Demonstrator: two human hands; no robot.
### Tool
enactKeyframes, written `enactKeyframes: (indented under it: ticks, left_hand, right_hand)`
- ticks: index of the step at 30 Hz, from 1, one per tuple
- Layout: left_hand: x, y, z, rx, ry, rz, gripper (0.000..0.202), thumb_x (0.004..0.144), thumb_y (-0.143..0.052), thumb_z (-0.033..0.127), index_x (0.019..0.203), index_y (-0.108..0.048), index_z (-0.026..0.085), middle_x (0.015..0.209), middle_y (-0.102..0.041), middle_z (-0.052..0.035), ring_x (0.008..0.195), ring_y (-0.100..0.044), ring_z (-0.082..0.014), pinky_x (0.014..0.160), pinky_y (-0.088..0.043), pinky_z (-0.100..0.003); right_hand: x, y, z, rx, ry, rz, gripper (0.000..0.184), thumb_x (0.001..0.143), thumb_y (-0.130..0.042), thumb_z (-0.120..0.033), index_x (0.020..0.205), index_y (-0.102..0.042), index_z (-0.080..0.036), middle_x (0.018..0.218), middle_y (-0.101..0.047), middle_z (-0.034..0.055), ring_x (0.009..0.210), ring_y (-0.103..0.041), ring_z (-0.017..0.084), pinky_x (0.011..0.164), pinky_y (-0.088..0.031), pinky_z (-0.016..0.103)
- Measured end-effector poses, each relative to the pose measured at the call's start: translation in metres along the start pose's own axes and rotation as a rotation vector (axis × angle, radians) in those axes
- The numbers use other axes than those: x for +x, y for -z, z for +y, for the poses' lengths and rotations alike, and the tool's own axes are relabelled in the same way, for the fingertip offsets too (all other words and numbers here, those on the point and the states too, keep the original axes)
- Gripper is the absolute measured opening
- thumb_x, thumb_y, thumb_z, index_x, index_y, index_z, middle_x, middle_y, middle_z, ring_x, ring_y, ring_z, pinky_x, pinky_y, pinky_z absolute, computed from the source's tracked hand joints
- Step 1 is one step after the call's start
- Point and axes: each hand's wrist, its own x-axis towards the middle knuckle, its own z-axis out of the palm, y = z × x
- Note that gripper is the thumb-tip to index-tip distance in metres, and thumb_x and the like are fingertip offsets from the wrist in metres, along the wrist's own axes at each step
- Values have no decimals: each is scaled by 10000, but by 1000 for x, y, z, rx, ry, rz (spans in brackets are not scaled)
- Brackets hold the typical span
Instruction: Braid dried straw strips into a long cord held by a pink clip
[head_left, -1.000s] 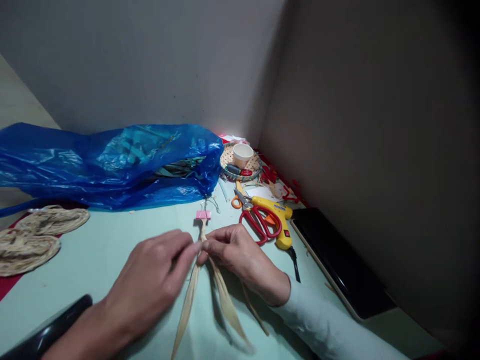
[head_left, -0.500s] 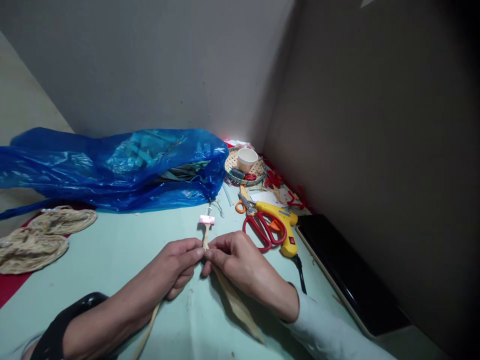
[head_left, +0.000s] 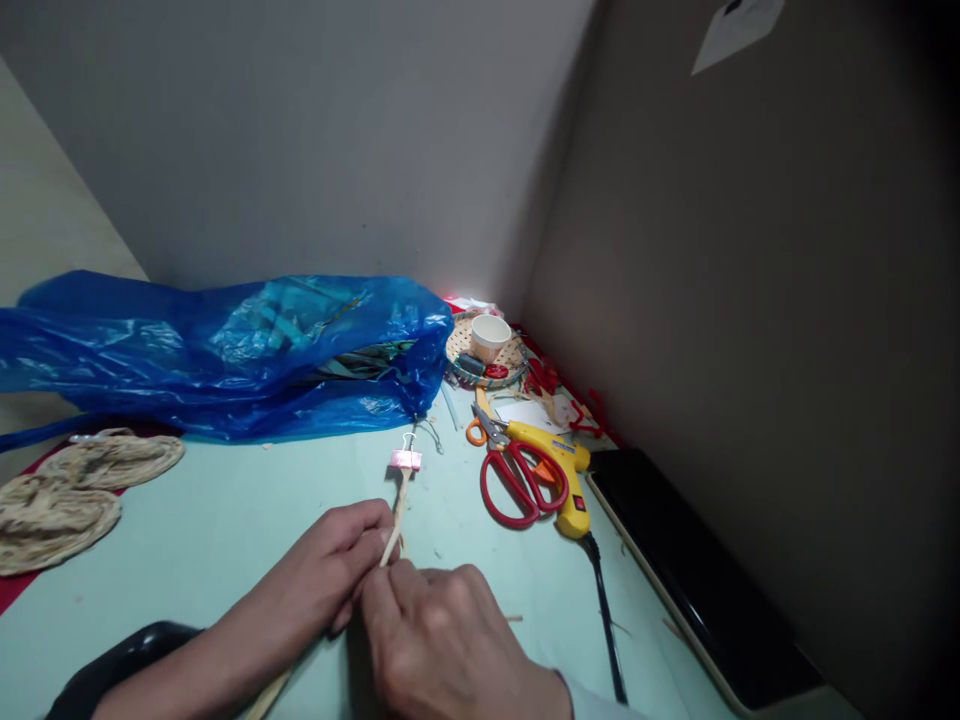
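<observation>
Pale dried leaf strips (head_left: 395, 520) run from a pink binder clip (head_left: 406, 459) on the pale green table (head_left: 225, 520) back toward me. My left hand (head_left: 337, 570) pinches the strips a little below the clip, fingers closed. Pressed against it on the right, my right hand (head_left: 442, 640) is closed on the same strips, its knuckles hiding the lower part. A loose end of strip shows under my left forearm at the bottom edge.
A blue plastic bag (head_left: 225, 350) with green strips lies at the back. Woven straw coils (head_left: 67, 490) sit at far left. Red scissors (head_left: 514, 485), orange scissors (head_left: 480, 425), a yellow glue gun (head_left: 559, 470), a black tablet (head_left: 697, 580) and a woven tray with a cup (head_left: 487, 345) fill the right side.
Both hands have slid back toward me along the strips, away from the pink clip. The right hand has turned over the strips, hiding the splayed ends seen earlier.
</observation>
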Motion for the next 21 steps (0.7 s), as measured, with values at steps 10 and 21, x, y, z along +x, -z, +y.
enactKeyframes:
  ticks: [10,21]
  left_hand:
    - [-8,-2,7,-269,83,26,433,788,-680,576,671,-487,207,474,-290,135,423,-148,-51,402,-77,-219]
    - [-7,-10,0,-224,50,-15,344,851,-621,503,738,-452,226,524,-301,135,433,-192,-61,419,-118,-199]
  right_hand:
    - [5,36,15,468,-324,19,191,937,-539,-295,880,-687,-190,849,-732,62,752,-673,207,647,-461,294]
    - [17,16,39,986,-565,-82,201,958,-497,-232,792,-591,-168,695,-558,-19,653,-508,122,632,-373,240]
